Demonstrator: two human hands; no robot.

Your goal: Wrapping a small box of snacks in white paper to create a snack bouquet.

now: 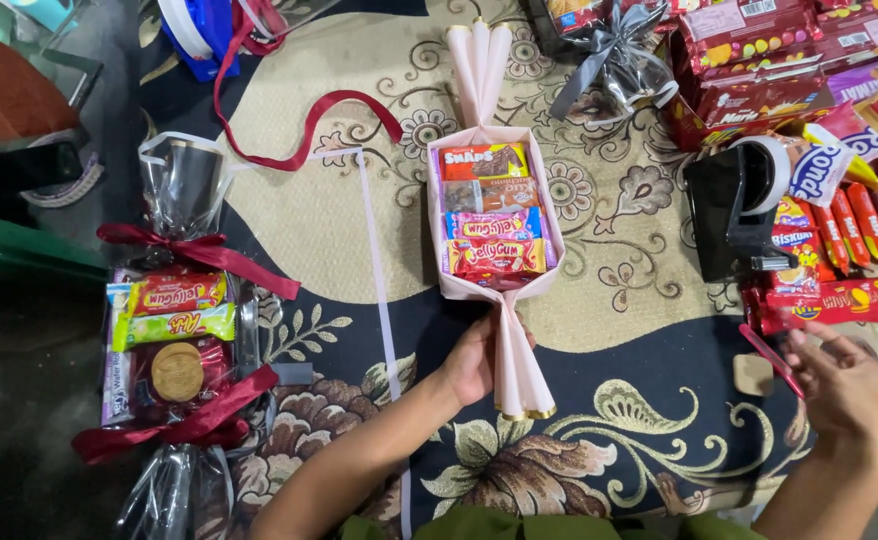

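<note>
Pink paper forms the candy-shaped parcel (497,215) at the centre of the view, an open box of snack packets (489,212) stacked in a row, with one pleated end fanning toward twelve o'clock and the other toward six o'clock. My left hand (474,358) closes around the gathered neck of the six-o'clock pleat, pinching it just below the box. My right hand (839,385), at about four o'clock, is well apart from the parcel; its fingers hold a thin pink strip (769,358), with the remaining fingers loosely spread. Just above that hand, at three o'clock, stands a black tape dispenser (739,205), with a heap of loose snack packets (839,230) beside and behind it. At nine o'clock lies a finished parcel in clear wrap (174,340), tied at both ends with dark red ribbon (199,250). A loose length of the same ribbon (304,125) curls at eleven o'clock. Everything rests on a floral carpet (619,400) in cream and dark blue.
</note>
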